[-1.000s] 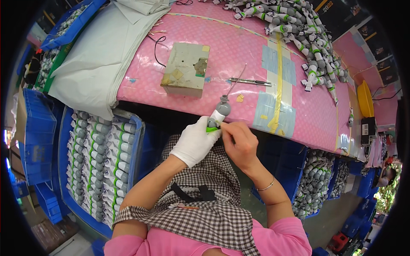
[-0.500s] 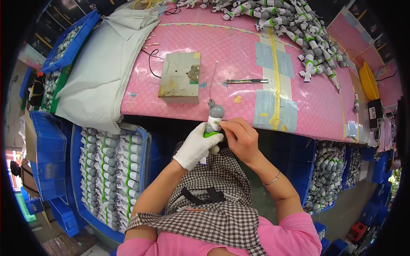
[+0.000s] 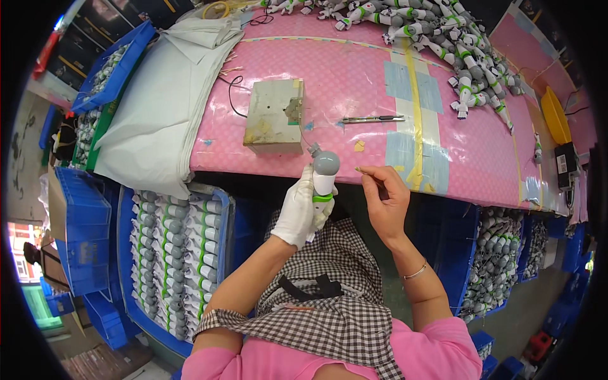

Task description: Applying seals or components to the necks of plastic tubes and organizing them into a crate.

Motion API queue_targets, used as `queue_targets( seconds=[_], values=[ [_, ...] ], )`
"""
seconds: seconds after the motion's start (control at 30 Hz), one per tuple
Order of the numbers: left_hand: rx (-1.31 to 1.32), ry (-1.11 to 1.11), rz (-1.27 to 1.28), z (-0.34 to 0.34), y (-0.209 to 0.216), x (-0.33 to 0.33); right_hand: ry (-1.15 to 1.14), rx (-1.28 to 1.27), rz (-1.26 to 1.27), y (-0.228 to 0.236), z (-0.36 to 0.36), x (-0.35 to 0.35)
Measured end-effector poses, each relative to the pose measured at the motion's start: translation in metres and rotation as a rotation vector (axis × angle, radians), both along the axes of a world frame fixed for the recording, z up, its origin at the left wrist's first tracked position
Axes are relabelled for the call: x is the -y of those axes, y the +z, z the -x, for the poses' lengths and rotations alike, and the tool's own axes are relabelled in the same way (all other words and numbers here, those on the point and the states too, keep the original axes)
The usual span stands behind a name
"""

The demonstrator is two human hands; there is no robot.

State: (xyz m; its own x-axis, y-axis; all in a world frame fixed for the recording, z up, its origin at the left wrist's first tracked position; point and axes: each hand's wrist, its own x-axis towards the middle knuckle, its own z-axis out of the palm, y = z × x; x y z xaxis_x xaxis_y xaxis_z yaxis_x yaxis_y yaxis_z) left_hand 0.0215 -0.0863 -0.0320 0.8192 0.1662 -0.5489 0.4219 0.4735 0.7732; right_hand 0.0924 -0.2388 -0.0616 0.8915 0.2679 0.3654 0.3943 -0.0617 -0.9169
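In my white-gloved left hand (image 3: 296,212) is a small plastic toy figure (image 3: 325,183) with a round grey head, a white body and a green band. It stands nearly upright just off the table's front edge, and a thin wire or stem rises from its top. My bare right hand (image 3: 387,196) is apart from the figure, on its right, with thumb and forefinger pinched together. Something tiny shows at those fingertips, too small to name. Beyond the figure, a worn grey metal box (image 3: 272,117) sits on the pink-covered table (image 3: 342,69).
A pen (image 3: 373,119) lies behind my right hand. Many similar toy figures (image 3: 468,76) are heaped at the far right. White cloth (image 3: 155,107) covers the table's left end. Blue crates of figures stand at left (image 3: 227,237) and right (image 3: 457,269); a yellow basin (image 3: 555,117) is far right.
My right hand has drawn away from the toy figure to the right, still pinched. My left hand has tilted the figure slightly and turned it. The whole view has shifted a little.
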Motion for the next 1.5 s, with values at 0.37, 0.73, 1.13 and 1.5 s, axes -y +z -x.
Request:
queue_targets(
  seconds=[0.37, 0.73, 1.13, 1.5],
  values=[
    [-0.111, 0.028, 0.457, 0.002, -0.011, -0.002, 0.231, 0.267, 0.131, 0.010, -0.005, -0.016],
    [-0.225, 0.085, 0.358, -0.002, -0.014, 0.003, 0.165, 0.461, 0.193, -0.006, 0.003, -0.018],
    [-0.212, 0.066, 0.329, -0.004, -0.019, 0.000, 0.122, 0.437, 0.189, -0.006, -0.003, -0.023],
    [-0.064, 0.085, 0.354, -0.001, -0.010, 0.002, 0.117, -0.163, -0.154, -0.011, -0.015, 0.000]
  ],
)
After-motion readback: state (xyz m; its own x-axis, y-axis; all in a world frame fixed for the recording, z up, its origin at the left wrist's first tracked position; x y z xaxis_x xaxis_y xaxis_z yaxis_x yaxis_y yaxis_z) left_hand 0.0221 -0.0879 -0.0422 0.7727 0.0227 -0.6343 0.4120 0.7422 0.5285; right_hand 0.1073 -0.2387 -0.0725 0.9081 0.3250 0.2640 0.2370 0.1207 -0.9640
